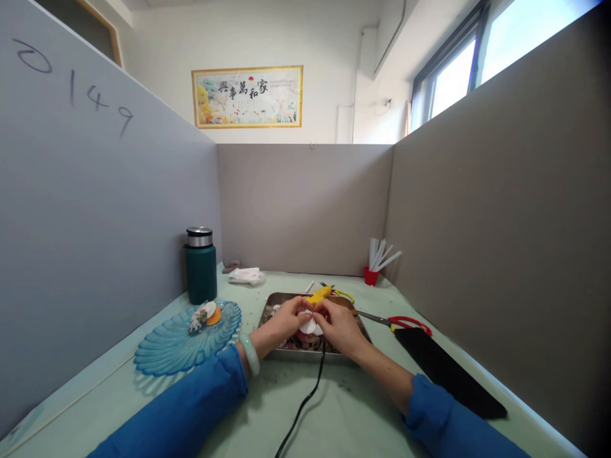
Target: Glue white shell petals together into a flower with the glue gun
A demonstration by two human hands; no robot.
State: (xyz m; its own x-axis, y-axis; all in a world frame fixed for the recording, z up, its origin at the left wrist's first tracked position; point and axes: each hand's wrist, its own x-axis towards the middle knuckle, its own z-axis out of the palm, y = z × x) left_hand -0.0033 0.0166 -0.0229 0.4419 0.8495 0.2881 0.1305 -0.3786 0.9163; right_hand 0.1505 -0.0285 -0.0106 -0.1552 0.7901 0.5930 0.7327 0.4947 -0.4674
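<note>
My left hand (291, 317) and my right hand (338, 324) meet over a metal tray (286, 357), fingers closed in a pinch. Between them is a small white petal-shaped piece (310, 327), possibly a shell, partly covered by my fingers. Just beyond my fingertips lies a yellow glue gun (319, 295), its front partly hidden. A black cord (304, 405) runs from the tray toward me. Small mixed brown, pink and white pieces, which look like shells, fill the tray beneath my hands.
On the left are a blue scalloped plate (165, 346) with a small shell-like cluster (205, 316) and a green bottle (201, 273). Red-handled scissors (410, 323) and a black flat piece (446, 372) lie right. Behind are a red cup (371, 276) of white sticks and a white packet (246, 275).
</note>
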